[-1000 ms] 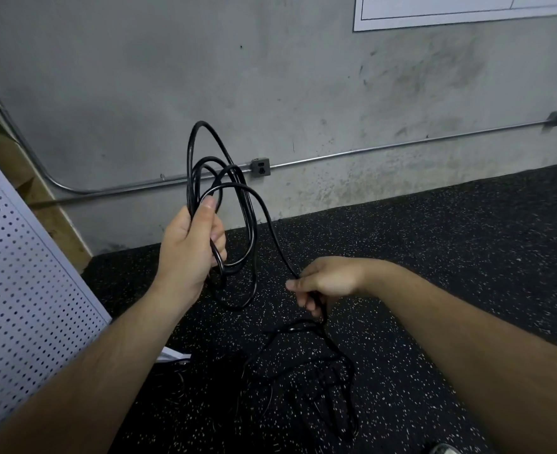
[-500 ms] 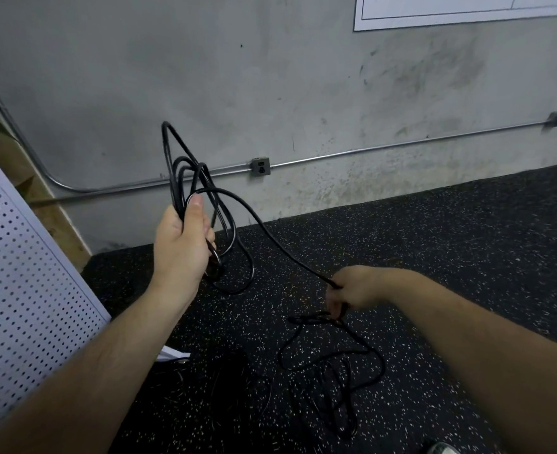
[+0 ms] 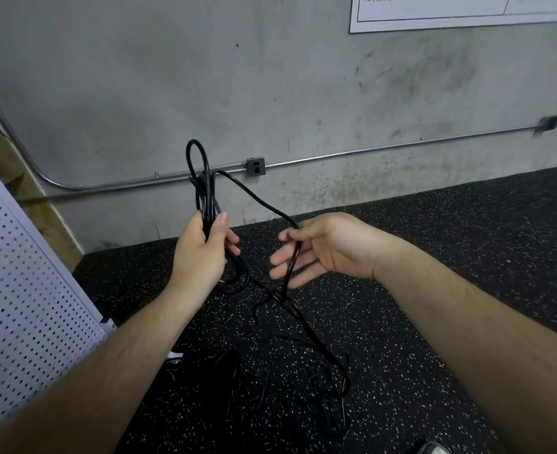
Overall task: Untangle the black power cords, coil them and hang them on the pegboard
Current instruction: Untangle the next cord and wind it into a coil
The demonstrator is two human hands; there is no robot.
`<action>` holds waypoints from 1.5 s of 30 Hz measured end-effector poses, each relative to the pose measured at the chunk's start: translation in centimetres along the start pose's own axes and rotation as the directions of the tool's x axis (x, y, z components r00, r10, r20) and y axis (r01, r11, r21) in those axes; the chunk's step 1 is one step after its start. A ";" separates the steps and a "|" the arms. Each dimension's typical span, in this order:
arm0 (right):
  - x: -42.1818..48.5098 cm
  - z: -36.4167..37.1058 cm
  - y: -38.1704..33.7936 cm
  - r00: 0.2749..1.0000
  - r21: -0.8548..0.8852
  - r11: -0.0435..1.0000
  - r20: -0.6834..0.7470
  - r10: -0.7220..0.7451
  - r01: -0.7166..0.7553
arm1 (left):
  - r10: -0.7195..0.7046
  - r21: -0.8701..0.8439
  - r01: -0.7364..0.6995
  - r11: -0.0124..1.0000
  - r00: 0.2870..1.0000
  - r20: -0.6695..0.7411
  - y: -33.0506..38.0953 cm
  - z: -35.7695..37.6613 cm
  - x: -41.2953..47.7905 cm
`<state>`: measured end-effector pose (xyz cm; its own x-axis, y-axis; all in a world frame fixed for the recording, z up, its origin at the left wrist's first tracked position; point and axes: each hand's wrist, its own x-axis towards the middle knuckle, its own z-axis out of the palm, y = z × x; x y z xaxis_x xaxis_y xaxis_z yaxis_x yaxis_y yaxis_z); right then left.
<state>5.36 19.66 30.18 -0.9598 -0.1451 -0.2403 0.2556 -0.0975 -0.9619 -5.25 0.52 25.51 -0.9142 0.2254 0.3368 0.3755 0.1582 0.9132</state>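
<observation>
My left hand (image 3: 203, 249) grips a bunch of loops of a black power cord (image 3: 205, 188), which stick up above the fist and hang below it. One strand arcs from the bunch over to my right hand (image 3: 316, 250), palm up with fingers loosely spread; the cord runs across its fingers and drops down. Below, the rest of the black cords (image 3: 319, 378) lies in a loose tangle on the floor. The white pegboard (image 3: 25, 290) leans at the left edge.
A grey concrete wall with a metal conduit (image 3: 368, 152) and an outlet box (image 3: 255, 166) stands ahead. The floor is black speckled rubber (image 3: 467, 257). A wooden frame (image 3: 41, 204) sits behind the pegboard. A small white item (image 3: 175, 357) lies by the pegboard's foot.
My right hand rose from the floor tangle toward the left hand and turned palm up, fingers opening. The left hand's loops drew closer together into a narrow bunch.
</observation>
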 end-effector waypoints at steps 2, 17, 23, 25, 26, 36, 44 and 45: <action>-0.2 0.5 -0.2 0.995 0.018 0.999 0.098 -0.035 0.034 | 0.010 0.021 -0.011 1.000 0.999 0.044 0.2 0.0 -0.2; 0.8 1.6 0.8 0.974 -0.279 0.951 -0.138 -0.179 0.135 | -0.047 -0.317 0.092 0.944 0.988 0.147 1.5 -0.4 -0.5; 1.7 -0.2 2.9 0.959 -0.496 0.865 -0.275 -0.069 -0.080 | -0.019 -0.363 0.069 0.929 0.990 0.139 1.6 -0.7 -0.3; 1.8 -0.8 4.1 0.975 -0.541 0.835 -0.221 -0.025 -0.101 | -0.037 -0.459 0.081 0.885 0.994 0.103 2.1 -0.9 0.0; 2.0 -1.1 4.9 0.981 -0.599 0.790 -0.192 0.012 -0.126 | -0.040 -0.500 0.075 0.863 0.996 0.080 2.5 -1.1 0.2; 2.3 -1.3 5.1 0.971 -0.375 0.927 -0.220 -0.097 0.008 | -0.092 -0.113 0.114 0.987 0.978 0.188 1.0 -0.4 -0.8; 2.3 0.8 0.3 0.827 -0.034 0.917 -0.420 -0.374 0.397 | -0.060 -0.019 0.077 0.997 0.891 0.450 -0.2 1.7 -2.5; 2.2 0.8 0.0 0.817 -0.012 0.908 -0.432 -0.382 0.418 | -0.043 -0.038 0.071 0.997 0.869 0.493 -0.2 2.0 -2.8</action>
<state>3.35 18.53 29.77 -0.9320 0.3438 0.1147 -0.1707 -0.1372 -0.9757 -2.44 1.72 23.91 -0.7352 0.6631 0.1408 0.3039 0.1367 0.9428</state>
